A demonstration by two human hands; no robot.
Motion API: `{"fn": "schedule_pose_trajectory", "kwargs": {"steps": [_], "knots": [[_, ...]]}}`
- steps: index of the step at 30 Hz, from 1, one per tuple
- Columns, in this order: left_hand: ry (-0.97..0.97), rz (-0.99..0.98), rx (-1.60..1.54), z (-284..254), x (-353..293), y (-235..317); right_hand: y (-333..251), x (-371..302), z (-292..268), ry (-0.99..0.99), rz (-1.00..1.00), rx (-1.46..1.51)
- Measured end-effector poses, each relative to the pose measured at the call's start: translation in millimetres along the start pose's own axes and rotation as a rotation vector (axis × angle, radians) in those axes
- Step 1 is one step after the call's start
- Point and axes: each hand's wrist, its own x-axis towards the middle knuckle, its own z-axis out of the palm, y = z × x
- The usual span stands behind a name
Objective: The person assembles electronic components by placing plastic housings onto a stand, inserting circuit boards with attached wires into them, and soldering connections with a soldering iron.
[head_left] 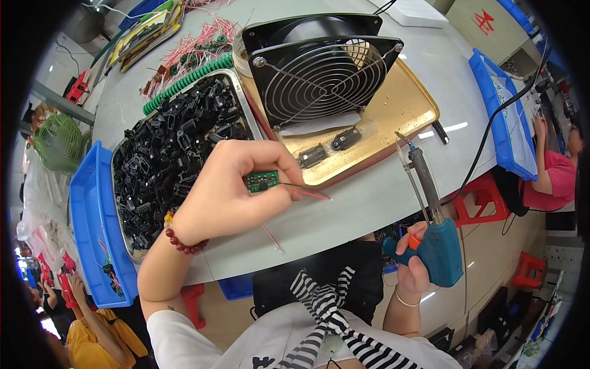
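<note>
My left hand [236, 194] is closed over the table, pinching a small green circuit board [253, 182] between thumb and fingers. A red wire [307, 193] and a dark one stick out to the right past the fingertips, and another thin wire [270, 235] hangs below the hand. My right hand [413, 273] grips a teal soldering gun [444, 249] with an orange trigger, just beyond the table's front edge. Its metal tip [402, 139] points up, near the corner of a gold tray and well apart from the board. Part of the board is hidden by my fingers.
A black fan [326, 83] stands on the gold tray [399, 114], with two black housings [329, 147] in front. Left lies a metal tray of black plastic parts [172, 147]; behind it, wired boards [196, 52]. Blue bins flank the table. A black cable [491, 117] runs to the gun.
</note>
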Motion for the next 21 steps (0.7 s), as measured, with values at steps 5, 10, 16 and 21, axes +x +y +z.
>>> {"fn": "schedule_pose_trajectory", "kwargs": {"steps": [5,10,16,21], "knots": [[0.024,0.026,0.306,-5.1,2.6,0.7,-1.7,-1.7,4.7,-0.048,0.007,-0.034],[0.064,0.040,0.347,-1.8,3.1,1.0,-2.6,-6.0,8.1,-0.087,0.029,-0.068],[0.129,0.152,0.381,-3.5,6.5,-5.6,-9.4,-5.8,17.3,-0.056,0.079,-0.144],[0.025,0.263,0.024,-5.5,12.4,-19.3,-7.0,-7.0,19.6,-0.070,0.050,-0.137]]}}
